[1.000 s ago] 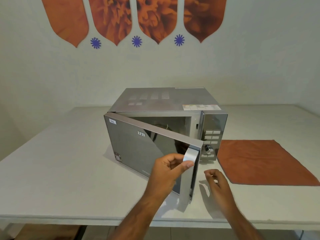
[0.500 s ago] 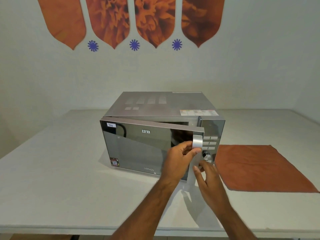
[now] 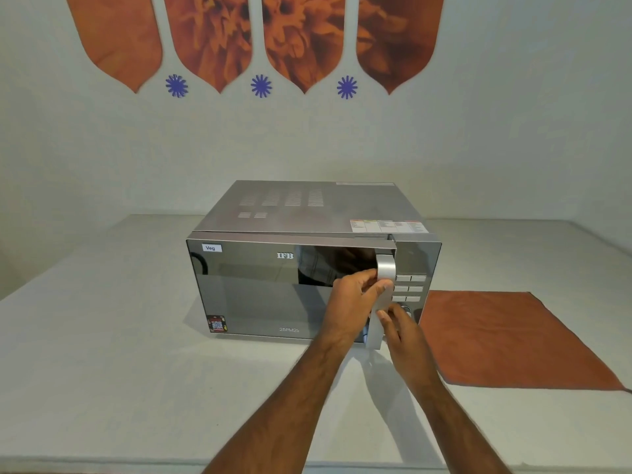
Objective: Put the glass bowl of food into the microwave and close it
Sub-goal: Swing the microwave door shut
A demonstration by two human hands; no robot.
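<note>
1. The microwave [image 3: 307, 261] sits in the middle of the pale worktop [image 3: 102, 371], its mirrored door [image 3: 273, 289] almost flush with the body — only a thin gap shows along the door's top right edge.
2. The left hand [image 3: 355, 299] is curled around the silver door handle [image 3: 384, 268], thumb on the handle's front and fingers wrapped behind it, about halfway down the microwave's face.
3. The right hand [image 3: 403, 330] is just below it — fingers together and fairly straight, their tips touching the lower part of the handle, in front of the microwave's control dial.
4. The glass bowl of food cannot be made out; the dark door only reflects, so whether it sits inside the microwave can't be told.
5. Right of the microwave, an orange cloth [image 3: 506, 340] lies flat on the worktop, close to the button panel [image 3: 410, 289].
6. Behind the microwave, orange flower-print panels [image 3: 212, 35] hang on the wall.
</note>
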